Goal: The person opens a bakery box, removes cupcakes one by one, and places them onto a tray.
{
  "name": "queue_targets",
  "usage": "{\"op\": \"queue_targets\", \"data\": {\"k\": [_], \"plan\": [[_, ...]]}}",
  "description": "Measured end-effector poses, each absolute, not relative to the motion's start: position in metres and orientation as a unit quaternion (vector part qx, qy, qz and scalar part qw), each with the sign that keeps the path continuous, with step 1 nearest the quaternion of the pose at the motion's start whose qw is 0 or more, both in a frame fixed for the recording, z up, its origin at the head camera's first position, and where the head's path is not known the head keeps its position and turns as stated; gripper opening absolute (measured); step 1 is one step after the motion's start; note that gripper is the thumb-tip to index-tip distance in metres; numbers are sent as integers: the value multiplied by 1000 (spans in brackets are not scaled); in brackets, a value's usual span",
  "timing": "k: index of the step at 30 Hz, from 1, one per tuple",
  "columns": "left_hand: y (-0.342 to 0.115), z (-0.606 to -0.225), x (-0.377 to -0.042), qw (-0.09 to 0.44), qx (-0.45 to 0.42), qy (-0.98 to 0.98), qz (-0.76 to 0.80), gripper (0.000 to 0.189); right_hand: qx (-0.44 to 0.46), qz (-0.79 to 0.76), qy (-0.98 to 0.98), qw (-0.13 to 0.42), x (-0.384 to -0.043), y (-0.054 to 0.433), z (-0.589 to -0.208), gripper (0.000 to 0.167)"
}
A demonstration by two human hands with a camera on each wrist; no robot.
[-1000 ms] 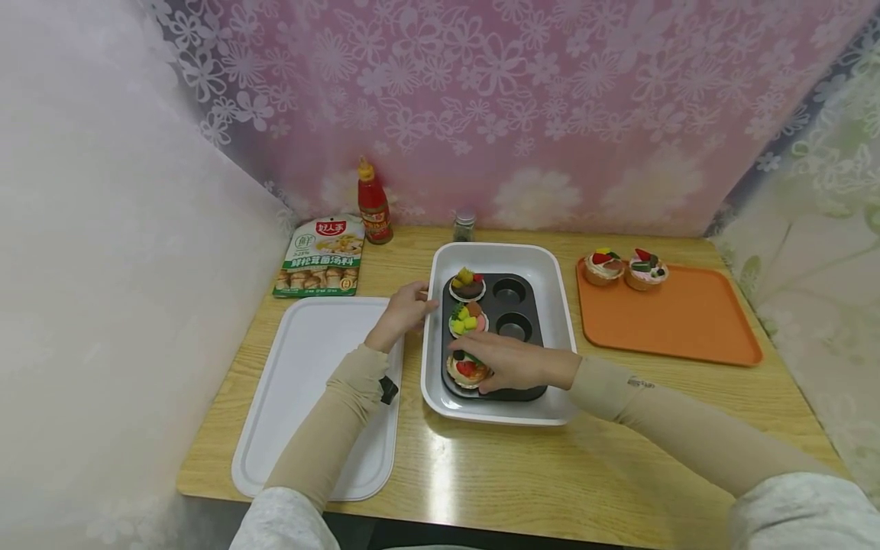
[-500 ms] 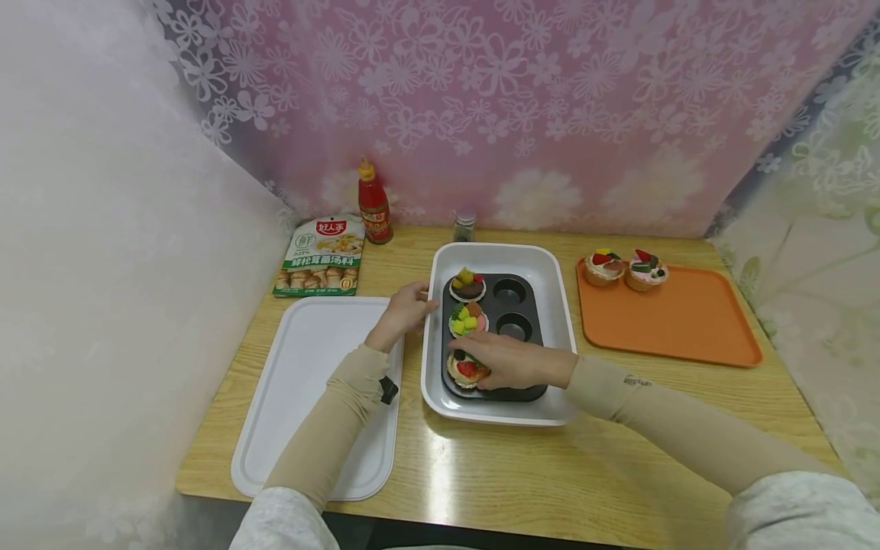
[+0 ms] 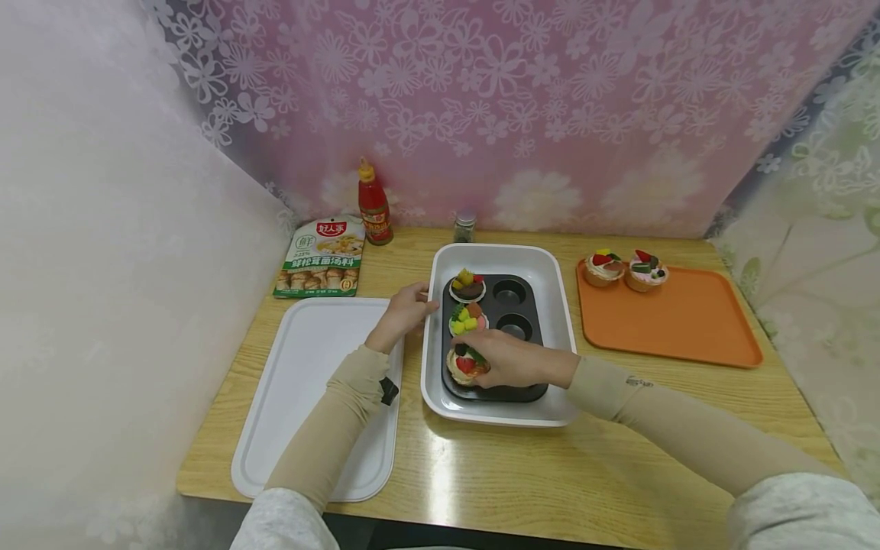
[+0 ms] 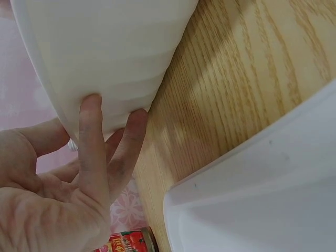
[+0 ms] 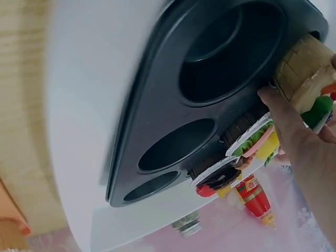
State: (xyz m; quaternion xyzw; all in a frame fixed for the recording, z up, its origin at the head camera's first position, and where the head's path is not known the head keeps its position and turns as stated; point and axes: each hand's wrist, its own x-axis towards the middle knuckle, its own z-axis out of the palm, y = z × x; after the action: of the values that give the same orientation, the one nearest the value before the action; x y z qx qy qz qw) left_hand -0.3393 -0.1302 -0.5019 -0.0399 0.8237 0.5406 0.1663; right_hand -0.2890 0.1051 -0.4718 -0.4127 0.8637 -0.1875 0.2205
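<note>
My right hand [image 3: 512, 359] pinches a cupcake [image 3: 464, 365] topped with cream, red fruit and green pieces. It is at the near-left cup of a black muffin tin [image 3: 510, 307]; the right wrist view shows the pale side of its case [image 5: 302, 73] above the cup. Two more cupcakes fill the left row: one with yellow cubes [image 3: 466, 321], the other chocolate-topped [image 3: 467, 286]. The tin lies inside a white tub [image 3: 500, 416]. My left hand [image 3: 406, 312] rests against the tub's left side, extended fingertips [image 4: 92, 107] touching the outer wall.
A white board [image 3: 323, 382] lies at left. Behind it stand a soup-base packet [image 3: 319, 260], a red sauce bottle [image 3: 373, 206] and a small jar [image 3: 464, 228]. An orange tray [image 3: 674, 317] at right carries two cupcakes [image 3: 626, 271].
The cupcake in my right hand has risen slightly and tilted, with its toppings shifting a little away from me. My left hand has stayed at the tub's side.
</note>
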Motion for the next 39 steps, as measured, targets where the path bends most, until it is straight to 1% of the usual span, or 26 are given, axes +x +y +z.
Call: {"op": "queue_targets", "data": {"k": [11, 18, 26, 39], "plan": [[-130, -503, -340, 169, -47, 823, 540, 47, -401, -219, 863, 217, -287, 108, -464, 72], [-131, -504, -341, 168, -43, 825, 538, 47, -377, -239, 876, 184, -287, 114, -452, 78], [-130, -504, -340, 167, -43, 827, 535, 47, -352, -272, 880, 168, -293, 129, -444, 82], [-128, -503, -338, 161, -45, 828, 536, 45, -318, -311, 890, 95, -300, 156, -430, 73]]}}
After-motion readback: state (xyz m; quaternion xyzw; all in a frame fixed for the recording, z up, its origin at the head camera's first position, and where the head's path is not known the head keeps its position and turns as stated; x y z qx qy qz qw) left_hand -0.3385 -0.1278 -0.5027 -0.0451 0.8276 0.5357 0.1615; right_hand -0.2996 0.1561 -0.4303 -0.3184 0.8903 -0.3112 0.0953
